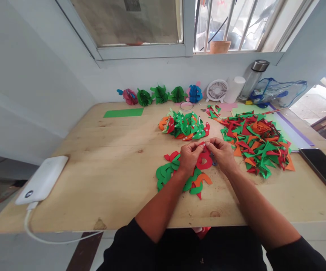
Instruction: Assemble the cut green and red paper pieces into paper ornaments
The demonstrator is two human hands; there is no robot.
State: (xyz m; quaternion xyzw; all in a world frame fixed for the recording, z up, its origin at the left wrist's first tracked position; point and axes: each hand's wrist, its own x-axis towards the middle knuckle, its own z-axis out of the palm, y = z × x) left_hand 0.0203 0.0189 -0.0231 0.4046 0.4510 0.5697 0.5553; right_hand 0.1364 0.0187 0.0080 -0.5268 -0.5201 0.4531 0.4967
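Observation:
My left hand (190, 154) and my right hand (221, 151) meet over the table, fingers pinched on the top end of a red curved paper cutout (205, 162). A tiny white spot shows on the paper at my right fingertips. Something small and blue, perhaps scissor handles, is partly hidden under my right hand. Beneath and left of my left hand lies a pile of green, red and orange paper cutouts (165, 174). Just beyond both hands sits another heap of cutouts (187, 124) with small white patches on them.
Paper scraps (260, 143) are heaped at right, beside a phone (323, 169). Folded paper figures (160, 94), a small fan (217, 90) and a glass bottle (253, 81) line the wall. A green paper strip (123, 113) lies back left; a power bank (42, 178) sits on the left edge.

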